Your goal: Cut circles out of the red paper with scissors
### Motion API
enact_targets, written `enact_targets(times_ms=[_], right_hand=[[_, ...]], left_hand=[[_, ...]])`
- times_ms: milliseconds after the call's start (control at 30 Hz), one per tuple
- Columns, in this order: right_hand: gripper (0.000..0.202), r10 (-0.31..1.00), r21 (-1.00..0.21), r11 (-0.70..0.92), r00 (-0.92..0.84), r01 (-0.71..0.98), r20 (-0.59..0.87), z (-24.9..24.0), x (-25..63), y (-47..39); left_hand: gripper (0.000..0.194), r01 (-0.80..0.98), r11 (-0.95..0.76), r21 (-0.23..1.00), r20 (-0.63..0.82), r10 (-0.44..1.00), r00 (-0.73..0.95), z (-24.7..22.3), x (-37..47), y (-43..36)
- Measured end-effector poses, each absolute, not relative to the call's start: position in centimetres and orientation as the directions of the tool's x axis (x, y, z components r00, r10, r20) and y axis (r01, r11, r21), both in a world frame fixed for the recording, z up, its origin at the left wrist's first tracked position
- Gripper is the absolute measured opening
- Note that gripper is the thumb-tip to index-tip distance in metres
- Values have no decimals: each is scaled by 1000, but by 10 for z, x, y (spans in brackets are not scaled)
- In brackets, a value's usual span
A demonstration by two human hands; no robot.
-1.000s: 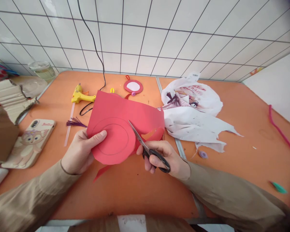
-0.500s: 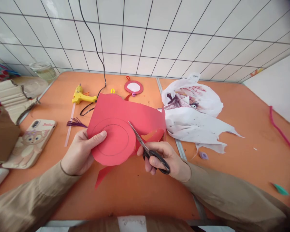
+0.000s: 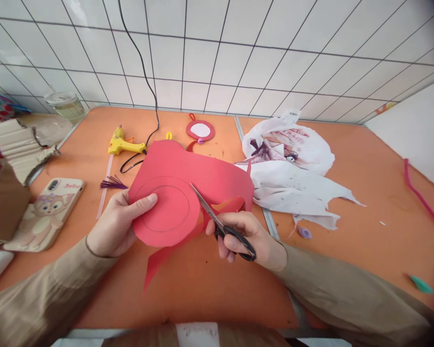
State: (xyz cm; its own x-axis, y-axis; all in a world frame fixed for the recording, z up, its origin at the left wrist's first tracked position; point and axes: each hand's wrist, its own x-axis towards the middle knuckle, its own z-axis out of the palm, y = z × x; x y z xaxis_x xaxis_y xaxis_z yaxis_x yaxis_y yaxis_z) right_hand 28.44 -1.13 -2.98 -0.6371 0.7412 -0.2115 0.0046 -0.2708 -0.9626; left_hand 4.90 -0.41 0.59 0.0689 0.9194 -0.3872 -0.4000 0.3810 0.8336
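A red sheet of paper or thin card [image 3: 198, 168] is pinched at its left side in my left hand [image 3: 119, 219], thumb on top and fingers underneath. Two drawn circles, one inside the other, mark the sheet, and its near edge is cut round along the outer one. My right hand [image 3: 251, 238] is closed around the black handles of a pair of scissors [image 3: 220, 224]. Their blades lie at the right side of the rounded part, pointing away and to the left. A narrow cut strip [image 3: 159, 262] hangs below the sheet.
On the orange table [image 3: 217, 294] lie a yellow glue gun [image 3: 125, 143], a red ring ornament [image 3: 200, 130], a purple tassel [image 3: 113, 182], a phone [image 3: 48, 212] and a white plastic bag [image 3: 304, 144] with white fabric [image 3: 292, 193]. A cardboard box [image 3: 7, 197] stands at left.
My left hand and the red sheet's rounded part have shifted slightly left. The cut strip hangs lower and shows more. My right hand with the scissors has barely moved.
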Motion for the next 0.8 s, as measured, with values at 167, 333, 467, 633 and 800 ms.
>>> enact_targets(times_ms=[167,333,467,633,800], right_hand=[[51,739,-965,-261,-643,0,-200,-31,284,-12],[51,738,-964,-265,-642,9,-208,-32,284,-12],[51,736,-964,-267,-644,6,-208,-31,284,-11],[51,729,-958,-286,-649,0,-218,-30,284,-12],[52,734,-954,-300,-640,-4,-228,-24,283,-12]], left_hand=[[5,-408,374,833,-383,922,63,5,49,-5],[3,-400,384,832,-392,918,67,4,47,-6],[5,-393,384,836,-387,919,76,3,46,-5],[7,-393,376,839,-380,922,72,1,48,-6],[11,-383,372,845,-362,927,101,1,50,-9]])
